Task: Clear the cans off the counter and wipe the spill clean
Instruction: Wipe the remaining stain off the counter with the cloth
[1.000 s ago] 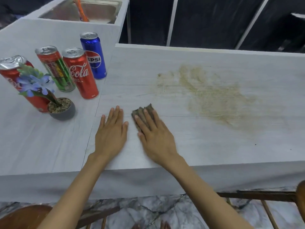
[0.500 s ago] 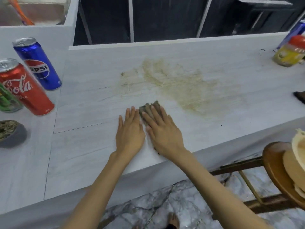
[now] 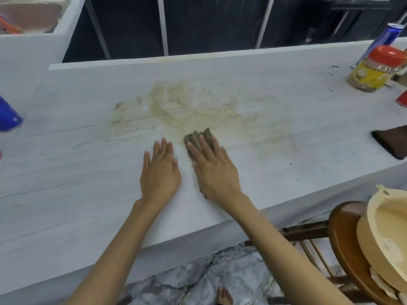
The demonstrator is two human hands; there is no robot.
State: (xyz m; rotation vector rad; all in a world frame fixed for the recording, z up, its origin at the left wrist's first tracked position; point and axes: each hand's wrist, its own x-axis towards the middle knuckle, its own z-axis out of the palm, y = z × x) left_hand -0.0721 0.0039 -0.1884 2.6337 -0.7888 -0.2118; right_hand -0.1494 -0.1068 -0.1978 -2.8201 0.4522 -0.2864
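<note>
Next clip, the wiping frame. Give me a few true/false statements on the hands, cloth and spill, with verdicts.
1. The right hand presses flat on the cloth. True.
2. The left hand holds a can. False: it lies flat on the bare counter, holding nothing.
3. The cloth sits at the near edge of the spill. True.
4. The counter is wiped clean. False: the yellowish spill spreads beyond the cloth.
5. The jar at the right has a blue lid. False: its lid is red.
</note>
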